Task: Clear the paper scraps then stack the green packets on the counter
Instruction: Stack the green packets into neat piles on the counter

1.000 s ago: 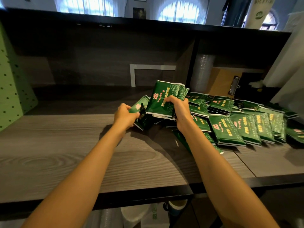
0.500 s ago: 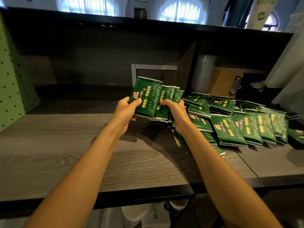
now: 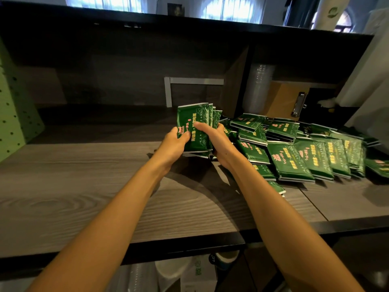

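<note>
A dark wood-grain tabletop (image 3: pixel 73 186) runs beneath a deep shelf recess, with a green pegboard panel (image 3: pixel 14 114) at the far left and bright arched windows above. We see no paper scraps anywhere on it, so we judge the clearing step done.

Stacking is under way. The left grip (image 3: pixel 175 144) and the right grip (image 3: pixel 216 142) are both curled round one bundle of green packets (image 3: pixel 192 123), held upright just above the tabletop near its middle. The bundle's edges are not quite squared. Just beside the right wrist, the loose heap of packets (image 3: pixel 294 152) lies spread and overlapping toward the right edge. No finished stack stands on the tabletop yet, so we judge most of the work is left.

No container holds packets. The far-right cubby holds a column of clear plastic cups (image 3: pixel 260 85) and a brown clipboard (image 3: pixel 288 102) leaning at its back. Below the tabletop, pale cup-like shapes (image 3: pixel 170 270) show, too dim for us to name.
</note>
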A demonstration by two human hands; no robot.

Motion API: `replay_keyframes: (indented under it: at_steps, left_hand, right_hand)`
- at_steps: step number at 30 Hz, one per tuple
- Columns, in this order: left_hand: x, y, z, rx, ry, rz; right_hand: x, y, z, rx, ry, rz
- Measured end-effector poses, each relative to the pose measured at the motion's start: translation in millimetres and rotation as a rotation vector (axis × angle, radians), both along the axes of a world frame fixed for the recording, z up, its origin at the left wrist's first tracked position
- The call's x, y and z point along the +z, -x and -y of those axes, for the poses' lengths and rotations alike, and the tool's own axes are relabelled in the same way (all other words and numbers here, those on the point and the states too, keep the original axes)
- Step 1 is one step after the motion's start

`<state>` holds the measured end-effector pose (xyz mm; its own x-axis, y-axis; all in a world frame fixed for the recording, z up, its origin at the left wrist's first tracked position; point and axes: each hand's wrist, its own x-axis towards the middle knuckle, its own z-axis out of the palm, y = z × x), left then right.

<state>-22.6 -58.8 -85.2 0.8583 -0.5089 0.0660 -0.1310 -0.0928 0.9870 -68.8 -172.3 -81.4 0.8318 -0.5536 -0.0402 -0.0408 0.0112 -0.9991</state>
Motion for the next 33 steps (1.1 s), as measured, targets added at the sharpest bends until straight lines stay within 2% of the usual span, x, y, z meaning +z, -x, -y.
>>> replay_keyframes:
  at_steps: [4,6,9,13,15,19,21,26,33]
  left_hand:
    - [7.1,6.0,2.3,-0.064,0.139,-0.117]
    - [9.3,2.0,3.2,-0.01,0.154,-0.103]
    - [7.7,-10.1,3.7,0.11,-0.005,0.013]
    - [2.2,-25.9,7.5,0.147,-0.306,0.228]
    - [-3.6,-29.9,13.1,0.098,-0.443,0.355]
    - [-18.3,-31.6,26.8,-0.168,-0.606,0.607]
    - [-23.0,-32.3,29.0,-0.228,-0.69,0.666]
    - [-20.6,-31.9,22.1,-0.139,-0.82,0.779]
    - [-14.6,-30.5,-0.2,-0.044,-0.893,0.755]
  right_hand:
    - [7.4,6.9,9.8,-0.047,-0.109,0.013]
    - [11.9,13.2,18.7,-0.08,-0.14,0.03]
    - [18.7,19.8,27.9,-0.138,-0.144,0.025]
    - [18.1,18.2,35.8,-0.164,-0.153,0.004]
    - [19.2,18.4,36.8,-0.185,-0.166,0.014]
    - [19.0,18.2,39.5,-0.197,-0.183,-0.011]
    - [19.2,18.2,40.0,-0.187,-0.189,-0.011]
    - [18.1,13.4,41.3,-0.177,-0.165,-0.017]
    - [11.7,9.1,40.4,-0.161,-0.117,-0.048]
